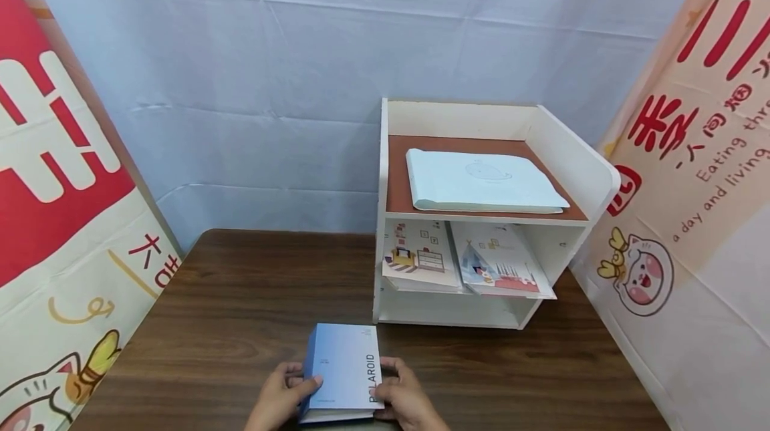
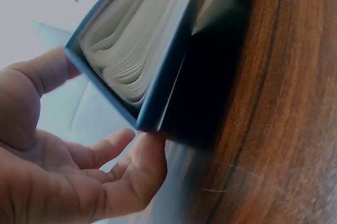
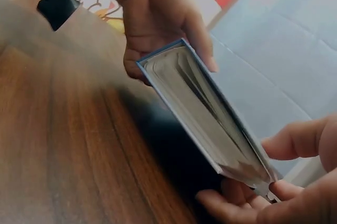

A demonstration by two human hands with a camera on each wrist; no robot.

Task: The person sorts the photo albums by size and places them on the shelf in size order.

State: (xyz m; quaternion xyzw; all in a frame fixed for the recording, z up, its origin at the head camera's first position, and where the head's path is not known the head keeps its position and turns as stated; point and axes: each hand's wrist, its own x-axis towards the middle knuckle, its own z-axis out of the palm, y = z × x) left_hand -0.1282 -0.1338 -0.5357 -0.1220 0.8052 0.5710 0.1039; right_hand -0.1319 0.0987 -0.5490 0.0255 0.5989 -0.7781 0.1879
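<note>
A thick blue photo album [image 1: 344,361] with "POLAROID" printed along its cover is held between both hands near the table's front edge. My left hand [image 1: 281,392] grips the spine side, thumb on the cover and fingers beneath. On the opposite side, my right hand [image 1: 404,393] pinches the open edge, its thumb over the lettering. From the left wrist, the album [image 2: 126,61] shows fanned pages between its covers, tilted above the wood. A small clasp [image 3: 271,196] shows by the right fingers in the right wrist view.
Behind and to the right stands a white desk shelf [image 1: 380,217]. A pale album with a whale drawing [image 1: 487,180] lies on its top level. Two illustrated albums, a left one [image 1: 421,254] and a right one [image 1: 496,257], lie side by side on the middle level.
</note>
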